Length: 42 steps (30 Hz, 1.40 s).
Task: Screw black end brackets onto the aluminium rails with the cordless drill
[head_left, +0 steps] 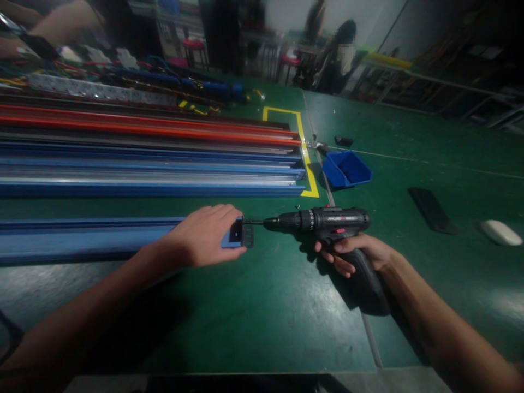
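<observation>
My left hand [210,234] is wrapped over the right end of a long blue metal profile [85,240]. A small black end cap [248,236] sits at that end, by my fingertips. My right hand [352,254] grips the handle of a black cordless drill [335,219], which lies level and points left. The drill's bit [254,221] reaches the end cap; whether it sits in a screw is too small to tell. A tiny screw [298,207] lies on the table just behind the drill's chuck.
Several blue and red profiles [164,164] lie side by side behind, ending near yellow tape [309,169]. A blue bin [347,169], a dark flat object [432,210] and a white rounded object [500,232] are on the green table [262,316]. Another person's arm [65,33] shows upper left.
</observation>
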Available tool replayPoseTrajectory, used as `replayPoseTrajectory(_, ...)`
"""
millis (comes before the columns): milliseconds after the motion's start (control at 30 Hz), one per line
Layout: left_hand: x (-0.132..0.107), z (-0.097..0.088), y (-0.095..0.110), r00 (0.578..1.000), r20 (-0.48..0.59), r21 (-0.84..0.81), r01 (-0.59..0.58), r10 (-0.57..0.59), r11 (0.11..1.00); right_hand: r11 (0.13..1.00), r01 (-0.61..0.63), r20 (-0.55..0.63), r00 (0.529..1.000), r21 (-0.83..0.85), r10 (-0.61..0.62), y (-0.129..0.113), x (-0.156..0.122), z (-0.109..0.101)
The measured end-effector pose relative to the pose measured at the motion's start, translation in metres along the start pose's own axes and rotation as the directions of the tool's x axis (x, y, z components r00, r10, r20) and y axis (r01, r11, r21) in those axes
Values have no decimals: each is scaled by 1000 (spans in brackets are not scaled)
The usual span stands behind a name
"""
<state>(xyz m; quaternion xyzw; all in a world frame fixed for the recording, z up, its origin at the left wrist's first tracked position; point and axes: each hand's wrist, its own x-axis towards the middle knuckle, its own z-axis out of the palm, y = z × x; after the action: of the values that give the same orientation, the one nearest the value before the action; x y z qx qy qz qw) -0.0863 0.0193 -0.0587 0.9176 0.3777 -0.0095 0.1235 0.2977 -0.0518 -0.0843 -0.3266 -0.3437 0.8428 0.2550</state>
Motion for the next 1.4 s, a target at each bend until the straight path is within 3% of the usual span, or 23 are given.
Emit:
replayPoseTrajectory(233, 0, 2, -1, 1000, 3, -1, -1, 1, 1000, 999, -3, 73, 997, 33, 0, 2, 0, -6)
replayPoseTrajectory(600, -4, -1, 1, 999, -33, -27, -16, 15, 1000, 1000, 11, 48, 999, 26, -12, 2, -2, -7)
replayPoseTrajectory(867, -2, 3, 0, 999, -44, -7, 1, -2, 1000, 1000, -2, 33, 999, 5, 2, -4, -4, 3)
replayPoseTrajectory(1400, -1, 4, 1, 999, -52, -18, -15, 14, 1000, 998, 42, 57, 997, 40, -44, 1, 1, -3)
